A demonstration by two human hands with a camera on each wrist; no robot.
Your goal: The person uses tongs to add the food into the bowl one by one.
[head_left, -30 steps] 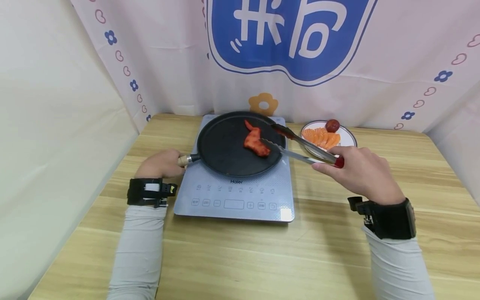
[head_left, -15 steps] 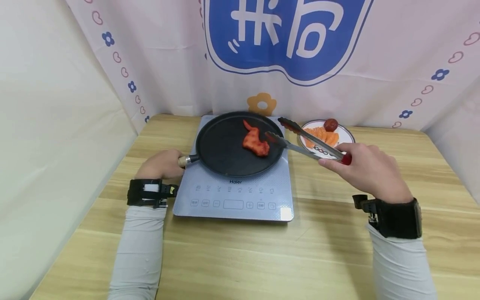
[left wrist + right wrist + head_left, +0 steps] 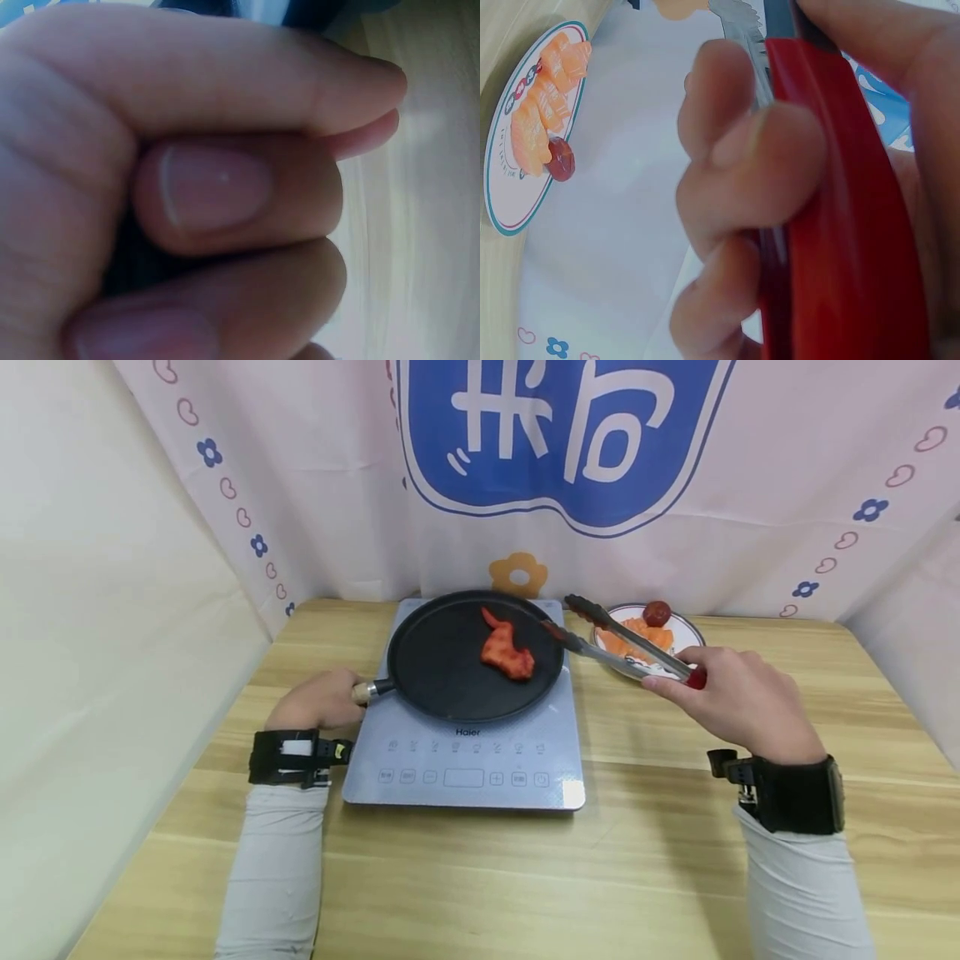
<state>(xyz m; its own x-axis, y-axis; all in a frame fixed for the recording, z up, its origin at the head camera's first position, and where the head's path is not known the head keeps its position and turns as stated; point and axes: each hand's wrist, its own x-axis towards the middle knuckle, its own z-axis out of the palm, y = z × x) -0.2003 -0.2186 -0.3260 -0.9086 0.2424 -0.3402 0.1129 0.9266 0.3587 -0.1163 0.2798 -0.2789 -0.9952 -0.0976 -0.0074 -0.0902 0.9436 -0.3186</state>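
My left hand (image 3: 324, 700) grips the wooden handle (image 3: 365, 692) of a round black flat pan (image 3: 442, 668). In the left wrist view its fingers (image 3: 225, 195) are curled in tightly. A red-orange chicken wing (image 3: 507, 648) lies on the right half of the pan. My right hand (image 3: 738, 697) holds a pair of metal tongs (image 3: 637, 647) by their red grips (image 3: 847, 210). The tongs' dark tips are spread apart with nothing between them, one overlapping the pan's right rim in the head view, the other above the gap between pan and plate.
Beneath the pan is a grey induction cooktop (image 3: 465, 789). A white plate (image 3: 686, 631) with orange salmon slices (image 3: 551, 94) and a dark red round fruit (image 3: 657, 613) stands at the back right, partly behind the tongs. A printed curtain (image 3: 330, 502) hangs along the table's back edge.
The right hand has drawn the tongs back to the right, away from the chicken wing, which stays on the pan. My left hand keeps its grip on the handle. The view has shifted slightly.
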